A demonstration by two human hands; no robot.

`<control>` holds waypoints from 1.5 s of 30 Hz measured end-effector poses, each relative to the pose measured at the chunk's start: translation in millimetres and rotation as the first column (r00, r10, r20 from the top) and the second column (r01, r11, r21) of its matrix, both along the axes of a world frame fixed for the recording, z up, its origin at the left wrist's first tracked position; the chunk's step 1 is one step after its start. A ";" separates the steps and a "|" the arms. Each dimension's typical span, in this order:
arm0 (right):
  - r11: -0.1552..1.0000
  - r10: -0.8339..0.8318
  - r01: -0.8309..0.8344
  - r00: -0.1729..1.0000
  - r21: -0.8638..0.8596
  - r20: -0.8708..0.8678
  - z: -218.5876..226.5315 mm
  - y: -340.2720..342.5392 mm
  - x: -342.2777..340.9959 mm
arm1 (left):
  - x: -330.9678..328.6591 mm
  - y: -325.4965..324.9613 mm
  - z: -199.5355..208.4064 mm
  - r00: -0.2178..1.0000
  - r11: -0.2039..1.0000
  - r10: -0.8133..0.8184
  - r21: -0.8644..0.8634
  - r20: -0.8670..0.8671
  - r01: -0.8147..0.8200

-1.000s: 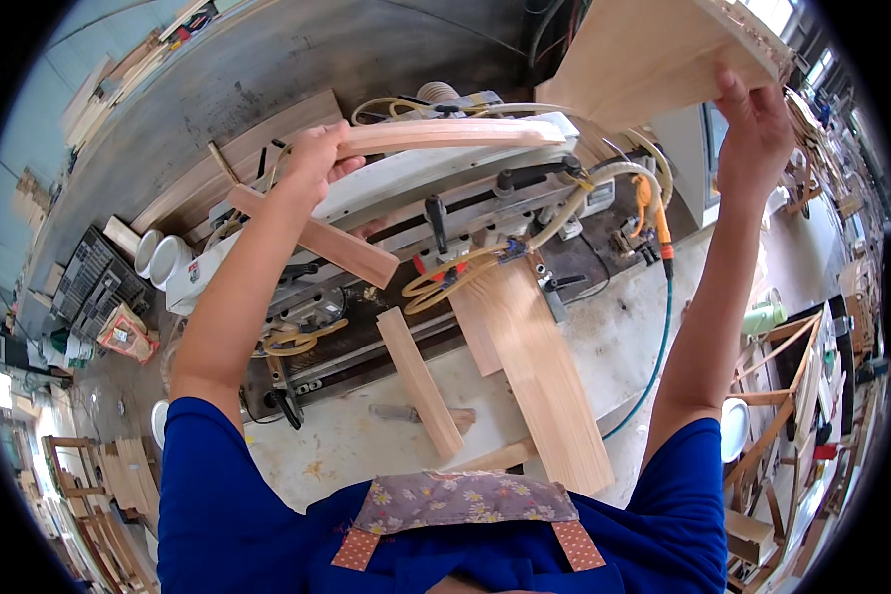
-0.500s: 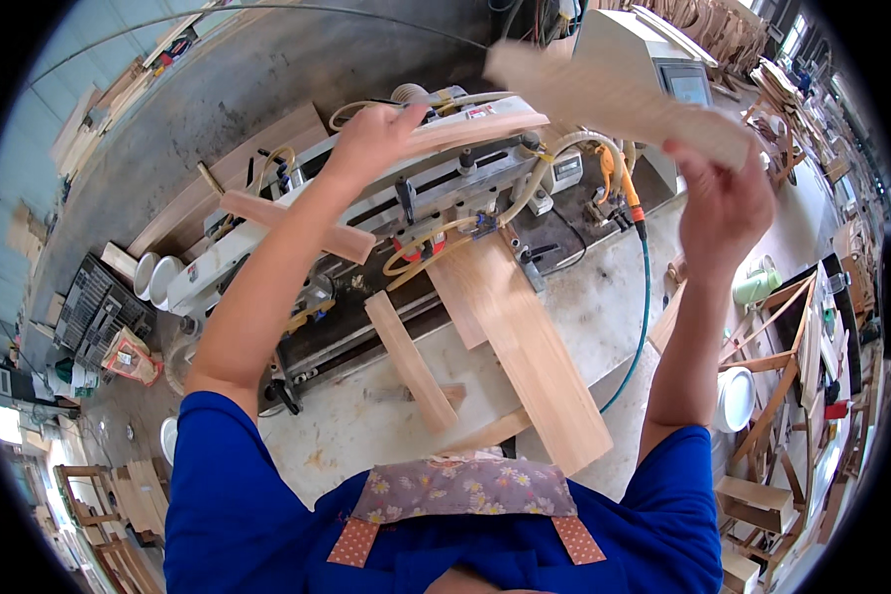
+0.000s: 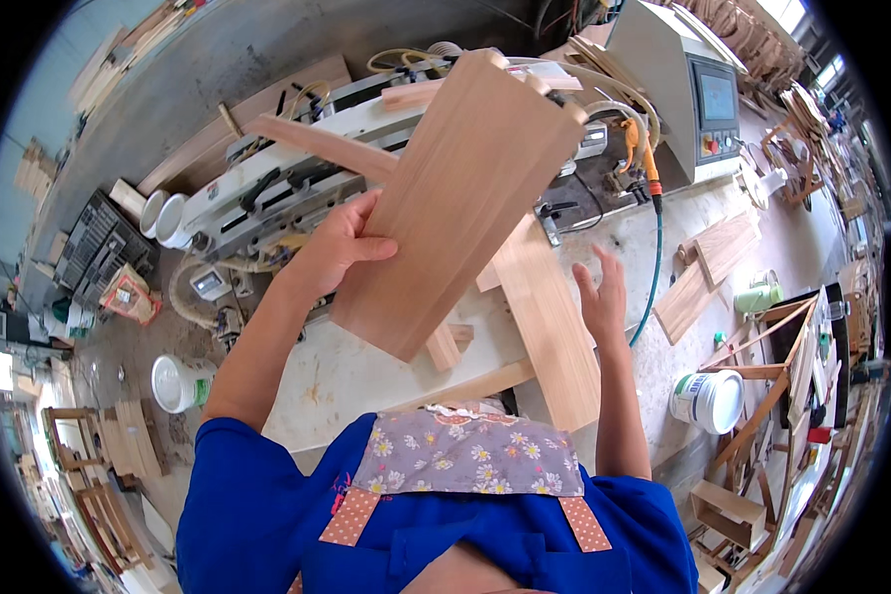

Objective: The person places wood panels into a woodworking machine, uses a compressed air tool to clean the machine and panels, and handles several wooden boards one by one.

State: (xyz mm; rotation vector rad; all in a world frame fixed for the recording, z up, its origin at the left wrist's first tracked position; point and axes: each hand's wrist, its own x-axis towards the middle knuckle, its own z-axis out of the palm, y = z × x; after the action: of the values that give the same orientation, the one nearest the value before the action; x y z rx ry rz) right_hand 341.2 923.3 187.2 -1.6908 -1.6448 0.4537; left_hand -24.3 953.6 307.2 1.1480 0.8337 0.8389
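A wide wooden board is held up tilted over the machine, its far end showing tenon-like projections. My left hand grips its left edge, thumb on the upper face and fingers hidden underneath. Right of the board, my right hand is empty, fingers apart, above the worktable. Below it lies a long pale board on the table. Behind my left hand, a narrow wooden strip rests across the machine, and another strip lies along its top.
A control cabinet with a screen stands at the far right. An orange air gun with a teal hose sits nearer. Loose boards lie at the right. White buckets stand on both sides.
The wide board has come from the upper right to the middle. My left hand has left the strip on the machine and taken the board; my right hand has let go and lowered.
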 end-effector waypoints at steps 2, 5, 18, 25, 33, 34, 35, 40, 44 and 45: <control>0.942 -0.108 0.110 0.994 -0.317 0.022 -52.9 -8.2 16.4 | -12.6 -16.1 -4.1 0.996 1.000 0.005 0.007 -0.084 -0.005; 0.894 -0.084 0.115 0.992 -0.432 0.090 -82.5 -4.9 10.4 | -26.8 -43.1 -11.0 0.998 0.999 0.029 0.022 -0.063 -0.027; 0.736 -0.339 0.172 0.931 -0.655 -0.137 -76.2 -129.4 106.3 | -132.1 -137.5 -31.0 0.873 0.871 0.486 0.100 -0.031 -0.481; 0.875 -0.151 0.152 0.988 -0.459 0.040 36.5 -193.8 160.1 | -187.8 -199.0 -55.2 0.696 0.697 0.707 0.045 0.124 -0.715; 0.931 0.320 -0.269 0.927 -0.245 0.195 130.3 -127.4 -47.3 | -242.3 -261.3 -62.2 0.530 0.520 0.805 0.110 0.267 -0.847; 0.898 0.434 -0.396 0.869 -0.191 0.236 122.4 -119.3 -72.6 | -250.2 -277.7 -63.7 0.514 0.505 0.809 0.110 0.285 -0.856; 0.837 0.543 -0.533 0.779 -0.123 0.315 119.4 -113.4 -105.0 | -255.3 -292.3 -64.5 0.511 0.512 0.807 0.082 0.296 -0.855; 0.490 0.671 -0.852 0.502 0.182 0.546 71.0 -112.2 -241.7 | -266.4 -367.4 -73.0 0.398 0.394 0.892 0.060 0.214 -0.917; 0.293 0.742 -0.918 0.394 0.266 0.542 20.8 -124.6 -316.1 | -239.5 -394.3 -81.6 0.384 0.384 0.922 0.023 0.040 -0.923; 0.256 0.762 -0.932 0.357 0.255 0.541 9.3 -129.2 -328.3 | -235.2 -398.6 -82.7 0.383 0.383 0.924 0.003 -0.003 -0.924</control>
State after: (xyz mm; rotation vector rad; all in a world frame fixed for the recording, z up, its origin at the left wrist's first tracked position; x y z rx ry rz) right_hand 13.0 794.1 196.5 -0.2452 -2.5901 0.1536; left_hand -259.5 555.0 224.5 0.5680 1.5332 1.7742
